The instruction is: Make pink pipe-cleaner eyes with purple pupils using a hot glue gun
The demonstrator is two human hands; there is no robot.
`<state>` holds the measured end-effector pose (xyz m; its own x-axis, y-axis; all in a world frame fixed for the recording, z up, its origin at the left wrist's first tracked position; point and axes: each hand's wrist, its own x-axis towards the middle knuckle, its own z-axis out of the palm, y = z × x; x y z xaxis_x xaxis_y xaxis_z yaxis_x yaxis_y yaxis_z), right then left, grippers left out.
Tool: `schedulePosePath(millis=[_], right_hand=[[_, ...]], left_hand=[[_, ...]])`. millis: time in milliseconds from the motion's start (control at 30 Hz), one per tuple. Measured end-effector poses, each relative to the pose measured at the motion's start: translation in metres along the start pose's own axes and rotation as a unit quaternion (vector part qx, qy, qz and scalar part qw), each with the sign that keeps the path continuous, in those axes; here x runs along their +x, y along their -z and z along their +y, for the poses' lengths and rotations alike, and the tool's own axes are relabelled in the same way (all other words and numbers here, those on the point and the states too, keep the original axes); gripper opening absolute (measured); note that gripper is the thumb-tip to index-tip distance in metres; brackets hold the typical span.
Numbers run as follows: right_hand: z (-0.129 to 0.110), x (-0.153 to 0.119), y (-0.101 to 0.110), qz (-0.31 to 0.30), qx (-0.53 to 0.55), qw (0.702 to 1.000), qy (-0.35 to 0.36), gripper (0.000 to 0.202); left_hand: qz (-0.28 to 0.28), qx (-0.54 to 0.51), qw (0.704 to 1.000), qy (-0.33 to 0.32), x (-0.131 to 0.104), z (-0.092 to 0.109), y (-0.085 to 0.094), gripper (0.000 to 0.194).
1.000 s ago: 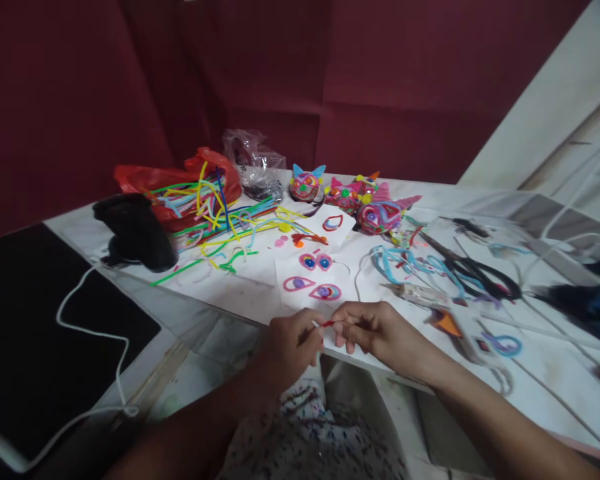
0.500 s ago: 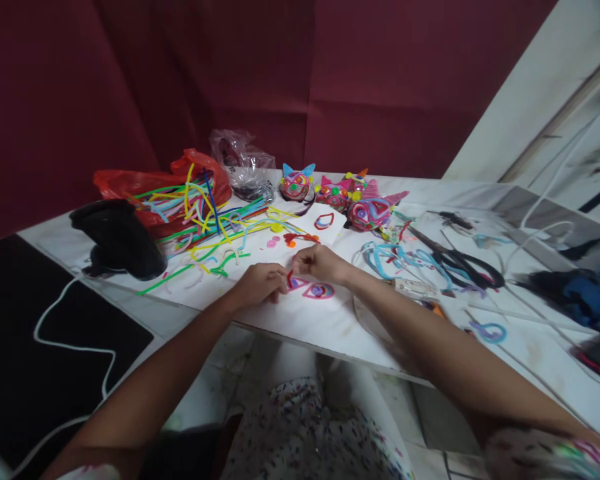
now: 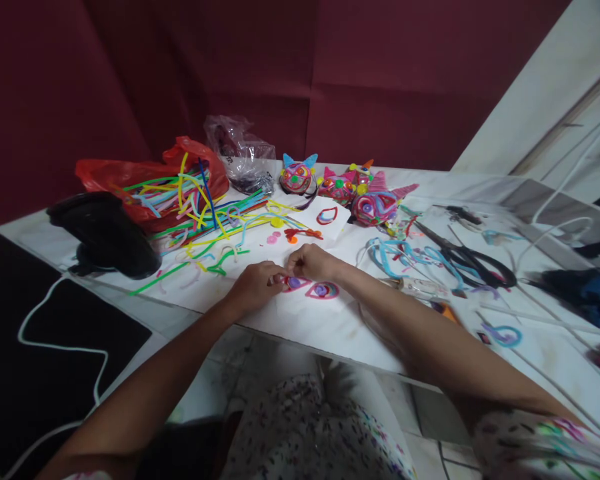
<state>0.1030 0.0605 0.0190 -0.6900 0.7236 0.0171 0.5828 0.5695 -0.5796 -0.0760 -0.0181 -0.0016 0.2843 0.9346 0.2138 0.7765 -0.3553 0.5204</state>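
Over the white paper, my left hand [image 3: 255, 287] is closed, its fingertips pinched at the left end of an eye-shaped pipe-cleaner piece [image 3: 295, 284] with a purple middle. My right hand [image 3: 312, 261] is also closed and sits just above the same piece, fingers bent down to a short red pipe cleaner along its upper edge. The fingertips partly hide the red pipe cleaner. Just to the right lies a second eye-shaped piece [image 3: 323, 291] with a pink outline and purple centre, untouched. Beyond my hands, a red and blue loop [image 3: 327, 215] rests on a white card [image 3: 337, 231].
Loose pipe cleaners [image 3: 215, 230] spill from a red plastic bag [image 3: 100, 175] behind a black stand [image 3: 107, 233]. Decorated cat-like masks [image 3: 298, 177] line the back. Black scissors [image 3: 473, 260], a glue gun [image 3: 423, 288] and light-blue pipe-cleaner scraps [image 3: 390, 257] lie on the right.
My right hand has lowered the red pipe cleaner onto the left eye-shaped piece, and my hands have come closer together. The view has shifted slightly.
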Motion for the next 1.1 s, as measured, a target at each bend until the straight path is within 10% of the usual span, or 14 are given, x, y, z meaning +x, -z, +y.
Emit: schedulePosePath(millis=[1100], right_hand=[[-0.0081, -0.0094, 0.0043, 0.007, -0.045, 0.999, 0.009, 0.023]], left_hand=[[-0.074, 0.228, 0.970, -0.039, -0.0021, 0.0097, 0.0056, 0.018]])
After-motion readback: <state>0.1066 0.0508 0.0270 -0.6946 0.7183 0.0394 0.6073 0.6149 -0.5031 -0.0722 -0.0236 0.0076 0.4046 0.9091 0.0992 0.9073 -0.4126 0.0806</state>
